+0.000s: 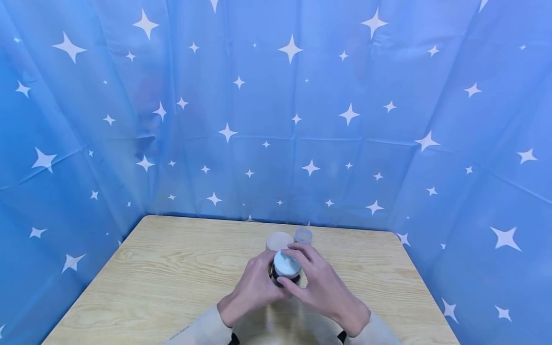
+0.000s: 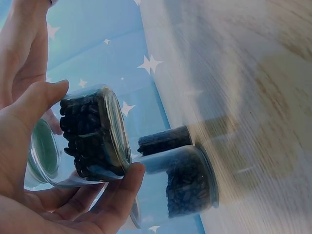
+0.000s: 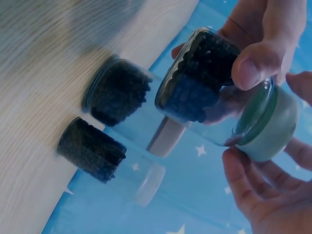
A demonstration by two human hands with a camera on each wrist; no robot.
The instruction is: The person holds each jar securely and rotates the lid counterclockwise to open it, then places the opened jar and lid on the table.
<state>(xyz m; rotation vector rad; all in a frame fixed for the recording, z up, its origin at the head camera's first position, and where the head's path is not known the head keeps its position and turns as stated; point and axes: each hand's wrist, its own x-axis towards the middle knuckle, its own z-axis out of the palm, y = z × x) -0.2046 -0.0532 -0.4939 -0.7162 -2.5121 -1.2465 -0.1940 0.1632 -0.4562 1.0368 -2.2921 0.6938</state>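
Held up off the table is a clear glass jar point(image 2: 92, 134) partly filled with dark beans. My left hand point(image 1: 255, 280) grips its body, thumb on one side and fingers round the other, as the left wrist view shows. A pale blue-green lid point(image 1: 286, 264) sits on the jar's mouth. Around this lid curl the thumb and fingers of my right hand point(image 1: 323, 282); in the right wrist view its fingertips point(image 3: 234, 158) touch the lid's edge. The jar leans, with its lid facing up toward the head camera.
Just behind the hands, two more lidded jars of dark beans stand on the wooden table point(image 1: 172, 273): a wider jar point(image 3: 119, 92) and a narrower jar point(image 3: 92, 148). A blue curtain point(image 1: 258, 96) with white stars hangs behind the table and on both sides.
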